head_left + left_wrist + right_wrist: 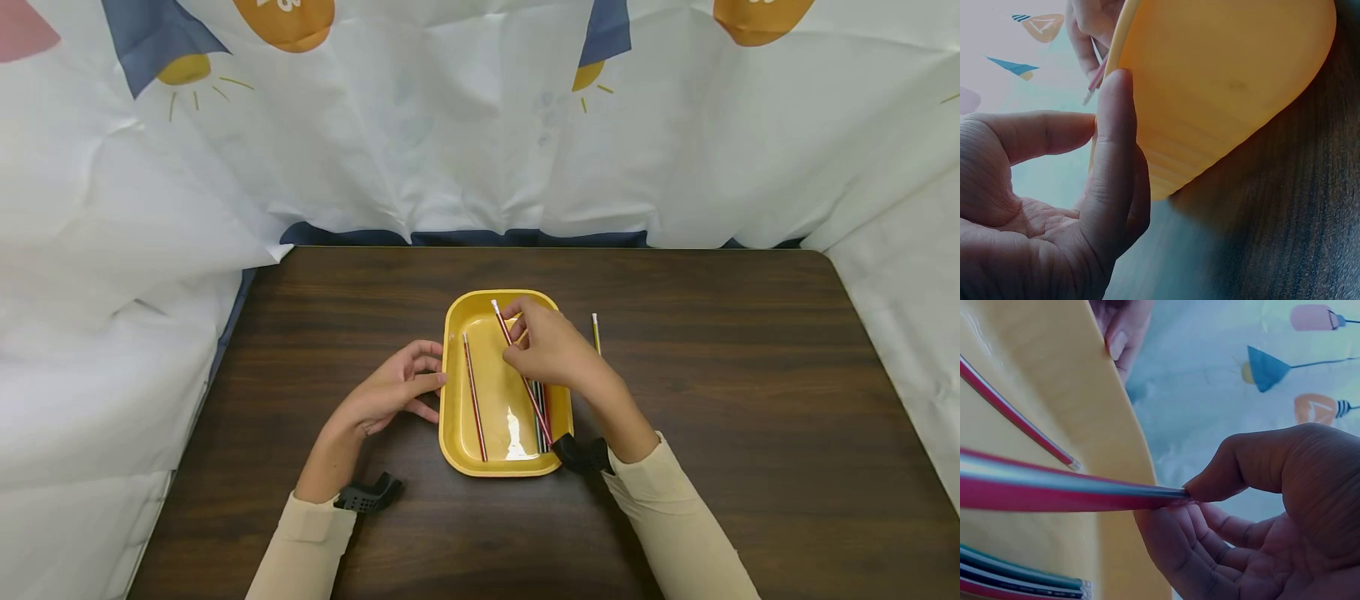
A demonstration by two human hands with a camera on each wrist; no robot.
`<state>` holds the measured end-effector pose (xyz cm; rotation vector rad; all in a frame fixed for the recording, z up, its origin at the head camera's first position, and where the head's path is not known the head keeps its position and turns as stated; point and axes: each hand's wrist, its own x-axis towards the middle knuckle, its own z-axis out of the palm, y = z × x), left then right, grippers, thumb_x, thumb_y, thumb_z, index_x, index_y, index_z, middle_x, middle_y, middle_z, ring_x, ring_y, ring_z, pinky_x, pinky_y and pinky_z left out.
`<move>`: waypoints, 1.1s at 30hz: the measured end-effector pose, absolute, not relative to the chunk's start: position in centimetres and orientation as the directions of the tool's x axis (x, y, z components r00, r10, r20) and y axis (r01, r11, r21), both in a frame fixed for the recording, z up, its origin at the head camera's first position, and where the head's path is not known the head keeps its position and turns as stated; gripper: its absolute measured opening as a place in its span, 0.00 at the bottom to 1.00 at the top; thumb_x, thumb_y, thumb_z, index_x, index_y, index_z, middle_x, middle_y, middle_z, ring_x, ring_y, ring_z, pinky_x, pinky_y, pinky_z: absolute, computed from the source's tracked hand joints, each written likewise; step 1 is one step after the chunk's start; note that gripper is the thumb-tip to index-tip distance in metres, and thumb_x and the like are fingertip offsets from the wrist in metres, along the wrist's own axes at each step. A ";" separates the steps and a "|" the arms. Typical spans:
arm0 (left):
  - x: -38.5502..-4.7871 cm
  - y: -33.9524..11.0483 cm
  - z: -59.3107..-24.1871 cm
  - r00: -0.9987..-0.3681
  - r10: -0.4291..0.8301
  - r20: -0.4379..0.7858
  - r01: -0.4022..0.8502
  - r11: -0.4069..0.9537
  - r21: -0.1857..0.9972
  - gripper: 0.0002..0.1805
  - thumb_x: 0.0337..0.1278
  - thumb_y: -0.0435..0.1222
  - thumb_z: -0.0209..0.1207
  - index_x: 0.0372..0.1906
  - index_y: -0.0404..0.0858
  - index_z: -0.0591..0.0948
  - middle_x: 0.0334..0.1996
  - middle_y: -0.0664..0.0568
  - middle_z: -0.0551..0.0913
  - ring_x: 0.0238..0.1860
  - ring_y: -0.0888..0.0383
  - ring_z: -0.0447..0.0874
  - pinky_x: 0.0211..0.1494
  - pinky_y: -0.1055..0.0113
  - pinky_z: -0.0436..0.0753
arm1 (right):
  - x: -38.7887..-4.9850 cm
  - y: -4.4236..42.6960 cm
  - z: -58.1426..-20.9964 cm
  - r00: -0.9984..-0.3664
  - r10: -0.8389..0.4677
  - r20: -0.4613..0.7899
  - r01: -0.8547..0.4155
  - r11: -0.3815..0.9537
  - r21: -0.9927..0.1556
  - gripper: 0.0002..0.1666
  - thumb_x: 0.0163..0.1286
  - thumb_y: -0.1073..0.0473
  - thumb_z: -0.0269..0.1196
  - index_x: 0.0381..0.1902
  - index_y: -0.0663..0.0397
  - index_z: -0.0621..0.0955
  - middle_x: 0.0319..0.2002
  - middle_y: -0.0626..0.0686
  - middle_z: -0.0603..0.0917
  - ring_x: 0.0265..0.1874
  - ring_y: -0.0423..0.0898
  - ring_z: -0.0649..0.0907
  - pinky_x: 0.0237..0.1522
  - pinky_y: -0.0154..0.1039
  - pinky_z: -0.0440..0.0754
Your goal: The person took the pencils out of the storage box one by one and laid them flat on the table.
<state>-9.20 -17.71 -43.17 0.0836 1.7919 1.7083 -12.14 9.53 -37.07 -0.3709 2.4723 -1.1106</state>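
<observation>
My left hand pinches the left rim of a yellow tray; in the left wrist view its thumb and fingers meet at the edge. Above the tray, my right hand holds a red pencil with a silvery stripe, pinched by thumb and fingertips in the right wrist view. A similar red pencil lies along the tray's left side. Several pencils, green, black and red, lie close together at its right side, partly hidden by the right hand and the held pencil in the head view.
Right of the tray, another pencil shows on the dark wooden table, partly hidden behind the right wrist. White cloth with printed lamps hangs along the table's back and sides. Both wrists wear black cameras.
</observation>
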 end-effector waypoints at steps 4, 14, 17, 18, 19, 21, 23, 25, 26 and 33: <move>-9.2 -17.6 -43.1 -0.792 0.459 -0.403 -0.382 0.142 0.913 0.30 0.77 0.34 0.56 0.73 0.29 0.59 0.49 0.43 0.79 0.42 0.54 0.84 0.39 0.55 0.95 | -11.8 10.2 -36.8 -0.897 -0.382 -0.225 -0.075 0.630 -0.773 0.28 0.67 0.62 0.62 0.65 0.57 0.75 0.46 0.55 0.84 0.38 0.48 0.84 0.36 0.37 0.86; -9.1 -17.5 -43.4 -0.809 0.407 -0.424 -0.388 0.170 0.906 0.27 0.80 0.37 0.54 0.72 0.29 0.61 0.47 0.43 0.81 0.40 0.54 0.84 0.37 0.55 0.95 | -10.7 12.2 -36.7 -0.923 -0.339 -0.180 -0.033 0.537 -0.843 0.28 0.66 0.64 0.61 0.66 0.58 0.76 0.48 0.56 0.82 0.45 0.51 0.85 0.40 0.40 0.90; -9.0 -17.4 -43.6 -0.813 0.394 -0.429 -0.389 0.180 0.903 0.26 0.81 0.38 0.53 0.71 0.29 0.62 0.45 0.44 0.82 0.39 0.54 0.85 0.37 0.56 0.95 | -10.4 12.8 -36.9 -0.929 -0.322 -0.180 -0.012 0.513 -0.858 0.29 0.66 0.65 0.60 0.66 0.57 0.75 0.50 0.57 0.81 0.46 0.52 0.84 0.36 0.40 0.91; -9.0 -17.3 -43.6 -0.814 0.392 -0.429 -0.389 0.181 0.903 0.26 0.81 0.39 0.53 0.71 0.29 0.62 0.44 0.44 0.82 0.38 0.54 0.85 0.36 0.56 0.95 | -10.3 12.9 -37.0 -0.932 -0.316 -0.179 -0.006 0.506 -0.863 0.29 0.66 0.65 0.60 0.66 0.56 0.75 0.50 0.57 0.81 0.46 0.53 0.84 0.35 0.40 0.91; -9.0 -17.3 -43.6 -0.815 0.389 -0.429 -0.388 0.182 0.903 0.26 0.81 0.39 0.53 0.71 0.29 0.62 0.44 0.44 0.82 0.38 0.54 0.84 0.36 0.57 0.95 | -10.1 13.1 -37.0 -0.934 -0.311 -0.176 -0.004 0.503 -0.864 0.29 0.66 0.64 0.60 0.66 0.56 0.75 0.50 0.56 0.81 0.46 0.53 0.84 0.35 0.40 0.91; -8.9 -17.2 -43.7 -0.820 0.384 -0.425 -0.385 0.181 0.905 0.25 0.81 0.39 0.53 0.70 0.29 0.62 0.44 0.44 0.82 0.38 0.54 0.84 0.36 0.57 0.95 | -9.9 13.4 -37.0 -0.939 -0.304 -0.163 -0.010 0.497 -0.868 0.29 0.67 0.64 0.60 0.66 0.56 0.75 0.50 0.56 0.81 0.45 0.53 0.83 0.35 0.40 0.91; -8.9 -17.2 -43.7 -0.824 0.378 -0.423 -0.383 0.180 0.906 0.25 0.81 0.39 0.53 0.70 0.29 0.63 0.44 0.44 0.82 0.38 0.54 0.84 0.35 0.58 0.94 | -9.7 13.7 -37.0 -0.944 -0.297 -0.145 -0.023 0.496 -0.868 0.28 0.68 0.65 0.60 0.66 0.56 0.74 0.50 0.57 0.81 0.45 0.53 0.83 0.37 0.40 0.90; -8.9 -17.1 -43.7 -0.826 0.374 -0.421 -0.382 0.177 0.907 0.24 0.81 0.39 0.53 0.69 0.29 0.63 0.44 0.44 0.81 0.39 0.54 0.84 0.35 0.58 0.94 | -9.5 14.0 -36.9 -0.951 -0.284 -0.123 -0.037 0.500 -0.865 0.28 0.68 0.65 0.60 0.66 0.56 0.75 0.50 0.56 0.81 0.44 0.52 0.83 0.39 0.39 0.89; -8.9 -17.1 -43.6 -0.827 0.373 -0.421 -0.382 0.177 0.907 0.24 0.81 0.39 0.53 0.69 0.29 0.63 0.44 0.44 0.81 0.39 0.54 0.84 0.35 0.58 0.94 | -9.4 14.2 -36.9 -0.954 -0.277 -0.114 -0.043 0.503 -0.863 0.28 0.68 0.65 0.61 0.66 0.56 0.75 0.50 0.56 0.81 0.44 0.52 0.83 0.39 0.39 0.89; -9.0 -17.0 -43.6 -0.823 0.398 -0.406 -0.376 0.155 0.914 0.26 0.78 0.36 0.57 0.69 0.31 0.63 0.47 0.42 0.81 0.38 0.55 0.85 0.35 0.58 0.94 | -8.8 15.8 -37.1 -0.973 -0.224 -0.056 -0.060 0.480 -0.875 0.26 0.69 0.68 0.62 0.65 0.57 0.76 0.46 0.57 0.81 0.41 0.52 0.82 0.35 0.33 0.84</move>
